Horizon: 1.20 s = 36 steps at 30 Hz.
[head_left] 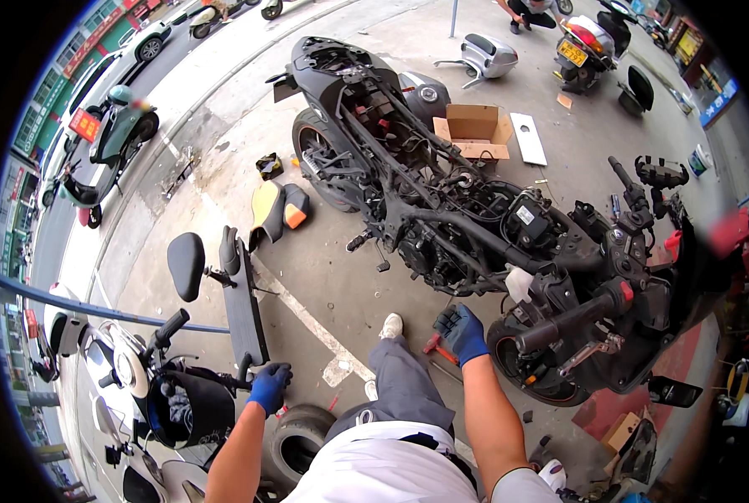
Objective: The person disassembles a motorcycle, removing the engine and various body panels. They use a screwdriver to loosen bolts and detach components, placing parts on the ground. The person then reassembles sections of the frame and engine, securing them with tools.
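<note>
My left hand (270, 388), in a blue and dark glove, is closed beside the black folding scooter (247, 314) and the scooter handlebars at the lower left. Its palm is hidden, so what it holds, if anything, does not show. My right hand (462, 332), gloved alike, is held out with its fingers loosely bent and apart, nothing seen in them. Below it on the ground lies a red-headed hammer-like tool (438, 349). Just beyond stands a stripped black motorcycle (425, 201), its frame and engine bare; its front wheel (509, 360) is right of my right hand.
A loose tyre (297, 444) lies by my legs at the lower left. Yellow-black body panels (275, 210) rest left of the motorcycle. Behind it are an open cardboard box (475, 134) and a silver tank-like part (488, 57). Parked scooters and a crouching person (532, 12) are farther off.
</note>
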### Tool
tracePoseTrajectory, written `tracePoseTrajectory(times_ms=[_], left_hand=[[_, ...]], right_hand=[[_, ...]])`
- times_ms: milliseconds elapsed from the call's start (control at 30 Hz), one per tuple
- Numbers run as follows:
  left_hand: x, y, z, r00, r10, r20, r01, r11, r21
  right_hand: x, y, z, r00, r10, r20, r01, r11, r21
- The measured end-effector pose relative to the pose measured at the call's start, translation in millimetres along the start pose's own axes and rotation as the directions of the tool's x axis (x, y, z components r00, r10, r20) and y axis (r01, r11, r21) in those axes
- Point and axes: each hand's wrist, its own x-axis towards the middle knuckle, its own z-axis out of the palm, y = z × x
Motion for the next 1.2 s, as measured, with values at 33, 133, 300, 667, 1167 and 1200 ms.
tracePoseTrajectory(times_ms=[33, 133, 300, 667, 1167, 1200], left_hand=[[27, 44, 16, 1.000, -0.001, 0.028, -0.003, 0.990, 0.143], [98, 123, 84, 0.943, 0.183, 0.277, -0.256, 0.933, 0.254], [150, 187, 216, 0.859, 0.194, 0.474, -0.380, 0.862, 0.335], [277, 386, 373, 0.032, 0.782, 0.622, -0.947, -0.176, 0.269], [315, 375, 368, 0.023, 0.434, 0.901, -0.870, -0.436, 0.232], [310, 375, 371, 0.024, 0.427, 0.904, -0.868, -0.440, 0.231]], right_hand=[[18, -4, 4, 0.999, -0.030, -0.045, 0.032, 0.999, 0.043], [79, -2, 14, 0.980, -0.062, -0.188, 0.092, 0.984, 0.155], [172, 14, 51, 0.978, -0.060, -0.200, 0.109, 0.964, 0.244], [246, -5, 100, 0.840, -0.064, -0.539, 0.371, 0.794, 0.482], [247, 30, 112, 0.440, -0.574, -0.690, 0.749, 0.659, -0.070], [251, 34, 112, 0.370, -0.588, -0.719, 0.741, 0.654, -0.153]])
